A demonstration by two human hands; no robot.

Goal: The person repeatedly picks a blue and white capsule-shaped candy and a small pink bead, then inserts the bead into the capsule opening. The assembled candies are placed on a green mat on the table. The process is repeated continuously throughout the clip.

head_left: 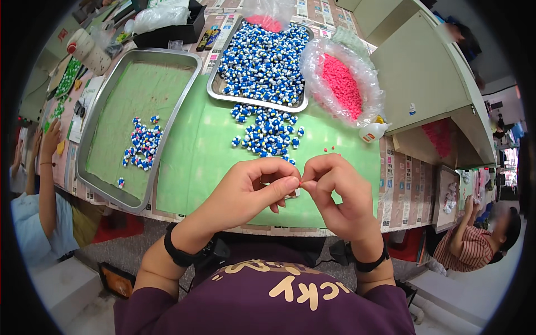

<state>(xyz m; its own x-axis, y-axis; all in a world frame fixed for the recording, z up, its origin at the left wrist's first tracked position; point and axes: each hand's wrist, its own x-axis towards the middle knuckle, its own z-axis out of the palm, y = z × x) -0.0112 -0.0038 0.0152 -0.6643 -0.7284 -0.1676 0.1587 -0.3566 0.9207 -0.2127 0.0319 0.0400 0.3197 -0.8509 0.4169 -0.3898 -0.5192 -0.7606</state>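
Observation:
My left hand (254, 192) and my right hand (341, 192) meet fingertip to fingertip over the green mat. The right thumb and forefinger pinch a small pink piece (301, 183). My left fingers are closed, and a bit of white shows beneath their tips; what they hold is mostly hidden. Just beyond my hands lies a loose heap of small blue-and-white figures (268, 133). It spills from a metal tray (259, 102) full of the same figures. A few pink bits (333, 148) are scattered near my right hand.
On the left, a larger metal tray (195, 62) contains figures with pink parts (143, 142). A plastic bag of pink pieces (341, 86) and a white bottle (373, 132) stand at right, beside a grey cabinet (421, 67). Other people work at both sides.

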